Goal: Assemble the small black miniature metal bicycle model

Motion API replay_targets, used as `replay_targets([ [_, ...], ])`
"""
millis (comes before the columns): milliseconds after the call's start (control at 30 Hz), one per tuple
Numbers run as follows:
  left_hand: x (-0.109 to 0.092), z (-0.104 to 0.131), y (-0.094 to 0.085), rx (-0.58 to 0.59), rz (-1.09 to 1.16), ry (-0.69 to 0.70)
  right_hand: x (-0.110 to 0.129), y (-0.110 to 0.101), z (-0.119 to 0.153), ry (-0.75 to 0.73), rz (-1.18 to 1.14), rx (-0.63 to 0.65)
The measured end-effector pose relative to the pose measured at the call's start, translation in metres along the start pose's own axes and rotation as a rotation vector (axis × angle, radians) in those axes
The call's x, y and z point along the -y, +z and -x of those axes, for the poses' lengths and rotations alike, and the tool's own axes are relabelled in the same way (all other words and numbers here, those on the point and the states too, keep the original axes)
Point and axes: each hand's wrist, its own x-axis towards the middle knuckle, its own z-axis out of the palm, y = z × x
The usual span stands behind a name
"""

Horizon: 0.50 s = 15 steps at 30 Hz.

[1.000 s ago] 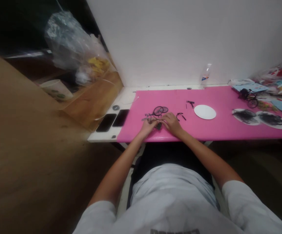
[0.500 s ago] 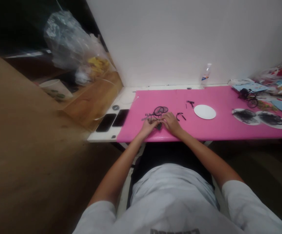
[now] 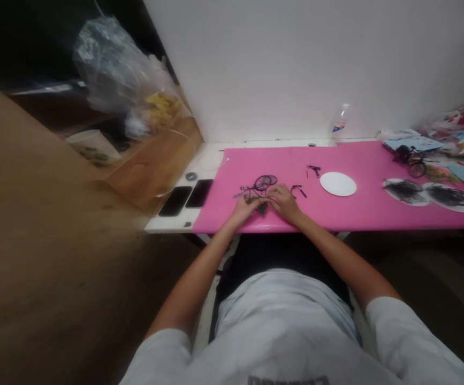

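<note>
My left hand [image 3: 244,209] and my right hand [image 3: 283,203] meet low over the pink mat [image 3: 240,160], both closed with fingertips pinched together. Between and just below the fingers shows a small black model bicycle part [image 3: 262,209]; its exact shape is mostly hidden. Right beyond the hands lie black spoked toy wheels [image 3: 263,183]. A thin dark bicycle frame piece [image 3: 243,191] sticks out past the left fingers. To the right of my right hand are a curved black piece [image 3: 293,190] and a short black rod [image 3: 303,192], both loose on the mat.
Further right lie a T-shaped black part [image 3: 314,170], a white plate [image 3: 338,184] and two plates with black parts [image 3: 405,191]. An assembled model bicycle [image 3: 415,163] stands near plastic bags [image 3: 462,125]. Two phones [image 3: 175,201] lie left; a bottle [image 3: 340,120] stands behind.
The right fingers have shifted very slightly over the part. Otherwise the hands and the loose pieces stay in place.
</note>
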Motion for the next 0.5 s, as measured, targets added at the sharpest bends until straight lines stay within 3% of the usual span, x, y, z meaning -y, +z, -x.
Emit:
replay_targets([
  [233,-0.005,0.001,0.001,0.006,0.039,-0.022,-0.002,0.001,0.001,-0.038,-0.011,-0.028],
  [500,0.008,-0.003,-0.001,-0.02,0.105,-0.049,-0.001,0.002,0.001,-0.057,-0.026,-0.044],
])
